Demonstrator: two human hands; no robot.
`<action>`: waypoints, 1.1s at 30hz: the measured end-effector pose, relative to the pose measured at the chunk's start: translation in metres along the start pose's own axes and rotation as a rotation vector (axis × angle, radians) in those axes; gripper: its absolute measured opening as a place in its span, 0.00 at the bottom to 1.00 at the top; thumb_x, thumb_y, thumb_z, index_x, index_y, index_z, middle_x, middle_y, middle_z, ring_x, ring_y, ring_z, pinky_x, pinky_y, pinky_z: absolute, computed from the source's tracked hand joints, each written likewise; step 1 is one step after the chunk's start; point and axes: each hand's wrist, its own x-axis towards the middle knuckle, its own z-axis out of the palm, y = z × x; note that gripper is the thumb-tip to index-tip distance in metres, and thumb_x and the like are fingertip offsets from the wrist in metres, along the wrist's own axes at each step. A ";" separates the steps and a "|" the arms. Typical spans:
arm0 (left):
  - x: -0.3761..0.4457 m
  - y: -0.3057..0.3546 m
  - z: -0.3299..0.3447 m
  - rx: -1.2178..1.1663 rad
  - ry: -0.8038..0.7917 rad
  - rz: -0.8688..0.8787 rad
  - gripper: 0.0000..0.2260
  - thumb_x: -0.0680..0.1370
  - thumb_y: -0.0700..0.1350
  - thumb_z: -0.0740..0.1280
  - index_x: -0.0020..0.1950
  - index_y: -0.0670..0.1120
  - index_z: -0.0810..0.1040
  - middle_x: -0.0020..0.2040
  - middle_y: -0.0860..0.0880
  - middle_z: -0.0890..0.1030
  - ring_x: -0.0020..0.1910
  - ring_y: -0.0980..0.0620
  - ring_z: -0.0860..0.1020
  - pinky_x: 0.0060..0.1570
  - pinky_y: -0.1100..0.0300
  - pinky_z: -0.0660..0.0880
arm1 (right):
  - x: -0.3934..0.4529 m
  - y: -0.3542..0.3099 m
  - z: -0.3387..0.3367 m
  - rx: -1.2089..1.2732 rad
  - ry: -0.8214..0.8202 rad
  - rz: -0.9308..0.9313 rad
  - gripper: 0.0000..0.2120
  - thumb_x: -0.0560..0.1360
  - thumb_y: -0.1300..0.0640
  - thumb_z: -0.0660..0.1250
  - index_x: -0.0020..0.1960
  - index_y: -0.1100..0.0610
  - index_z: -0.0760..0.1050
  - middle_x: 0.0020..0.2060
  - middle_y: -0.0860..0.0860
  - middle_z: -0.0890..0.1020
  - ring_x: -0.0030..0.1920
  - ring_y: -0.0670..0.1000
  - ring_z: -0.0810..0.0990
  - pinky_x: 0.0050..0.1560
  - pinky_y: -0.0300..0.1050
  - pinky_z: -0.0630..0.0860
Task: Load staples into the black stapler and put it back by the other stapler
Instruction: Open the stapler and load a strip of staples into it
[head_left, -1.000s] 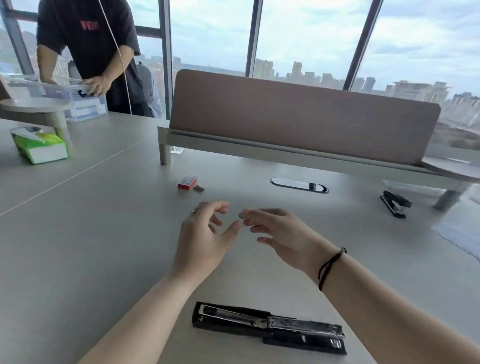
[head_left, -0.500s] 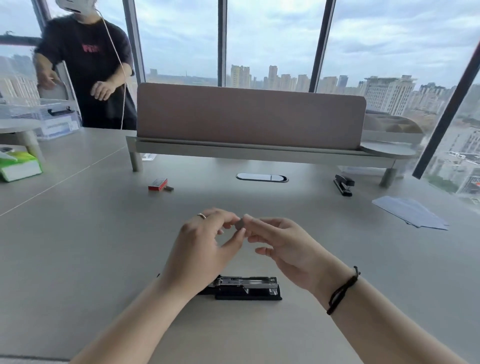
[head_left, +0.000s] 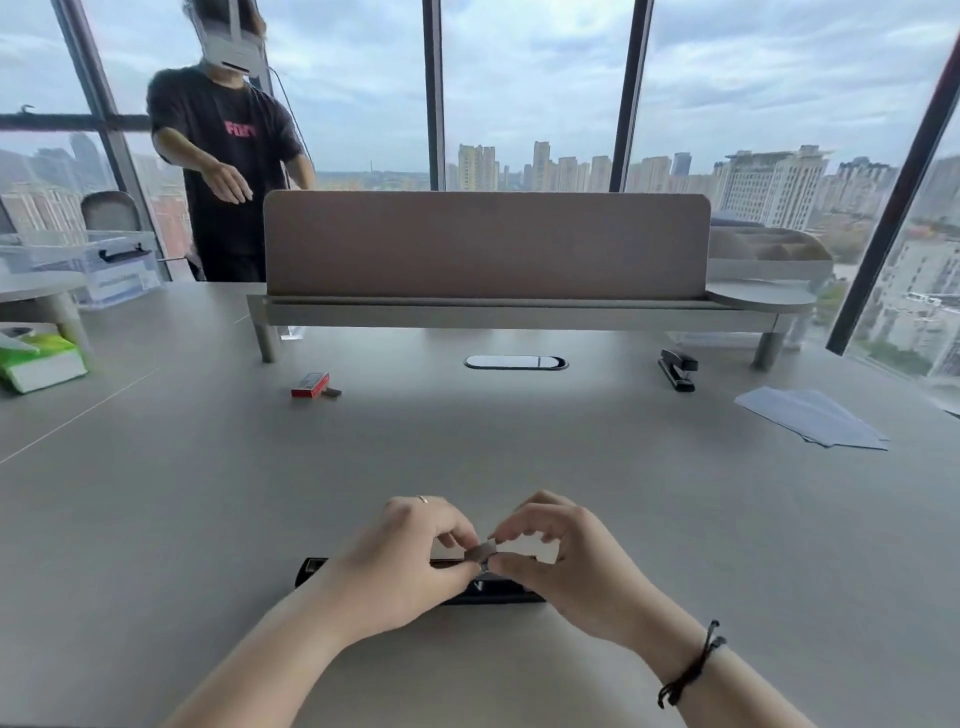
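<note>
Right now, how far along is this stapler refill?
About midway. Done: the black stapler lies opened flat on the table, and a staple strip is out of the red box. In hand: the left hand and right hand pinch that strip just above the stapler. Left: seat the strip, close up, and carry it to the other stapler at far right.

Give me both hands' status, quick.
Left hand: pinched shut on the staple strip.
Right hand: pinched shut on the same strip, above the black stapler.
</note>
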 end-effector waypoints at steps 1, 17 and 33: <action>0.001 0.000 0.000 0.004 -0.023 -0.015 0.07 0.73 0.54 0.73 0.48 0.55 0.85 0.45 0.59 0.84 0.49 0.69 0.75 0.45 0.68 0.74 | 0.000 0.002 0.001 -0.010 0.004 -0.005 0.06 0.70 0.46 0.75 0.46 0.44 0.82 0.47 0.44 0.81 0.52 0.41 0.76 0.52 0.38 0.73; 0.004 -0.015 0.006 -0.058 -0.089 -0.081 0.03 0.73 0.52 0.73 0.45 0.55 0.84 0.42 0.59 0.85 0.44 0.64 0.81 0.43 0.71 0.74 | -0.003 0.015 0.019 0.066 0.065 0.044 0.07 0.69 0.48 0.75 0.46 0.44 0.81 0.42 0.46 0.83 0.37 0.41 0.78 0.41 0.35 0.73; 0.003 -0.016 0.004 -0.057 -0.099 -0.068 0.04 0.73 0.50 0.74 0.47 0.53 0.85 0.42 0.57 0.86 0.37 0.64 0.79 0.36 0.73 0.71 | -0.004 0.020 0.019 0.014 0.042 0.040 0.08 0.68 0.45 0.73 0.47 0.43 0.81 0.43 0.43 0.83 0.45 0.44 0.81 0.48 0.41 0.78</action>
